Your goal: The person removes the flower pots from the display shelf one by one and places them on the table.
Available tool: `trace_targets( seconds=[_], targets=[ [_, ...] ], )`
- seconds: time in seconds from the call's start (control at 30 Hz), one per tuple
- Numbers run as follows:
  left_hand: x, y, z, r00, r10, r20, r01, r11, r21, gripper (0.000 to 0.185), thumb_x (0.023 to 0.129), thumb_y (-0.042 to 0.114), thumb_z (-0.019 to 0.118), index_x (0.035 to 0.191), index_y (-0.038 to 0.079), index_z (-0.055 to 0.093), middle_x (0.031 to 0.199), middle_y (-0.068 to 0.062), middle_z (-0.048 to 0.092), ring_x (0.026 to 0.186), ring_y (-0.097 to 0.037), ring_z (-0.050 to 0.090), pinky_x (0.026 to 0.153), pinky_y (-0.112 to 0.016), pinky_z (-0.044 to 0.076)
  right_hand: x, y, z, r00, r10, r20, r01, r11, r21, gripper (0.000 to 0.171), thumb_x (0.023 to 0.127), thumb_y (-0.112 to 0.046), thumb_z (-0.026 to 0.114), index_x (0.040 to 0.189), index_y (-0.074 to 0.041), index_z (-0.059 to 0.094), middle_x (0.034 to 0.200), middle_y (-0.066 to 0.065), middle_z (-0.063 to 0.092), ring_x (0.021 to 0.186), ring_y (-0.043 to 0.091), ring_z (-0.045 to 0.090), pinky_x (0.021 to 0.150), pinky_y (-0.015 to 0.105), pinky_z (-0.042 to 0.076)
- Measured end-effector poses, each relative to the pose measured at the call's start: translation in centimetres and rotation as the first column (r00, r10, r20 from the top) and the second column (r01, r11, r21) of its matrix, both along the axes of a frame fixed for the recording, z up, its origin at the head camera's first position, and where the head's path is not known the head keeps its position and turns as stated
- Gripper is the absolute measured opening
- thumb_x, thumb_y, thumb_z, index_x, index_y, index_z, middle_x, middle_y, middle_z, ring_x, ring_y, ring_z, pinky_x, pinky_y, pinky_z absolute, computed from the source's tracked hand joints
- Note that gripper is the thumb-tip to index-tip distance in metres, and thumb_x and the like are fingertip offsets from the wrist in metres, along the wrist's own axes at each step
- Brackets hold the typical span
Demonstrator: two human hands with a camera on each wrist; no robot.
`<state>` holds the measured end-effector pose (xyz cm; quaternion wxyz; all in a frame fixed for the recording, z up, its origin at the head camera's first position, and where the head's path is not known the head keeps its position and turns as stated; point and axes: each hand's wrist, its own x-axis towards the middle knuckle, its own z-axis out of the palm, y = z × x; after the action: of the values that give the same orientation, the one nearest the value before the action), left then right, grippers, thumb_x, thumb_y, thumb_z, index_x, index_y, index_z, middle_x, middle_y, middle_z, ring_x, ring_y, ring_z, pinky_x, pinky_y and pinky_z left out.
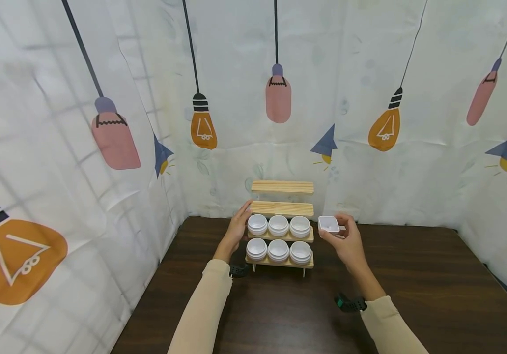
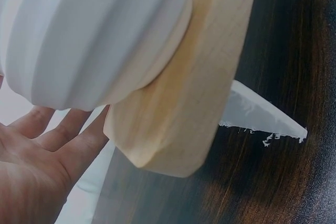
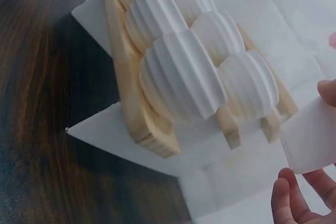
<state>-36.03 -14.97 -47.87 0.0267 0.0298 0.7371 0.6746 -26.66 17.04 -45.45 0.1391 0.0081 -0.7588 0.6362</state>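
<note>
A tiered wooden stand (image 1: 282,209) stands on the table, with three round white ribbed bowls (image 1: 278,250) on its lowest tier and three more (image 1: 278,225) on the tier behind. My left hand (image 1: 235,231) is at the stand's left side, its fingertips by the upper tiers; in the left wrist view its fingers (image 2: 79,145) extend behind a bowl and the plank's end. To the right of the stand, raised, my right hand (image 1: 348,243) pinches a small square white dish (image 1: 328,224) with a side tab. The right wrist view shows the dish (image 3: 312,135) only partly.
The stand's two upper planks (image 1: 282,187) carry nothing visible. White pointed legs (image 2: 260,111) reach down to the dark wood table (image 1: 412,275). A white curtain (image 1: 244,98) printed with lamps hangs close behind the stand and along both sides.
</note>
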Motion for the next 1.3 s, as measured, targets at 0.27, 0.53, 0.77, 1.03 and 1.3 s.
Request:
trace_targets(
  seconds=[0.27,0.53,0.77,1.03,1.3],
  targets=[
    [-0.1,0.0,0.0,1.0,-0.002,0.001,0.002,1.0,0.004,0.044,0.11,0.039,0.042,0.154,0.044,0.043,0.126,-0.012,0.067,0.085,-0.017,0.061,0.052,-0.03,0.043,-0.4,1.0,-2.1,1.0,-0.017,-0.01,0.017,1.0,0.002,0.062,0.087,-0.014,0.083,0.138,-0.009,0.048,0.12,0.011,0.055,0.086,0.011,0.058,0.068,0.022,0.05],
    [0.0,-0.1,0.0,1.0,-0.012,0.018,0.012,1.0,-0.005,0.046,0.11,0.043,0.041,0.155,0.044,0.04,0.138,-0.015,0.062,0.079,-0.012,0.056,0.054,-0.029,0.044,0.2,1.5,-2.2,0.999,-0.031,0.017,0.031,0.999,0.01,0.062,0.09,-0.016,0.081,0.141,-0.009,0.046,0.127,0.013,0.053,0.086,0.01,0.056,0.067,0.023,0.048],
    [0.1,-0.2,0.3,0.999,-0.032,0.034,0.032,0.999,-0.001,0.048,0.11,0.045,0.04,0.158,0.043,0.035,0.138,-0.012,0.061,0.069,-0.011,0.048,0.051,-0.027,0.042,0.1,2.0,-2.3,0.999,-0.043,0.029,0.043,0.999,-0.01,0.066,0.09,-0.015,0.081,0.144,-0.009,0.044,0.132,0.013,0.052,0.085,0.006,0.056,0.067,0.023,0.047],
    [0.8,-0.5,1.8,0.994,-0.092,0.062,0.091,0.996,0.012,0.051,0.113,0.034,0.037,0.163,0.032,0.029,0.136,-0.016,0.061,0.07,-0.014,0.053,0.054,-0.031,0.045,0.0,2.6,-2.7,0.996,-0.069,0.052,0.07,0.997,-0.012,0.065,0.089,-0.015,0.081,0.143,-0.009,0.045,0.13,0.015,0.053,0.086,0.006,0.057,0.068,0.023,0.048],
    [2.0,-0.4,3.3,0.992,-0.106,0.064,0.105,0.994,0.014,0.051,0.112,0.032,0.038,0.163,0.031,0.03,0.149,-0.02,0.052,0.081,-0.014,0.06,0.06,-0.034,0.052,-0.2,3.3,-3.3,0.994,-0.093,0.055,0.094,0.995,-0.017,0.062,0.091,-0.014,0.079,0.142,-0.007,0.045,0.13,0.014,0.053,0.085,0.003,0.057,0.069,0.021,0.048]
  ],
)
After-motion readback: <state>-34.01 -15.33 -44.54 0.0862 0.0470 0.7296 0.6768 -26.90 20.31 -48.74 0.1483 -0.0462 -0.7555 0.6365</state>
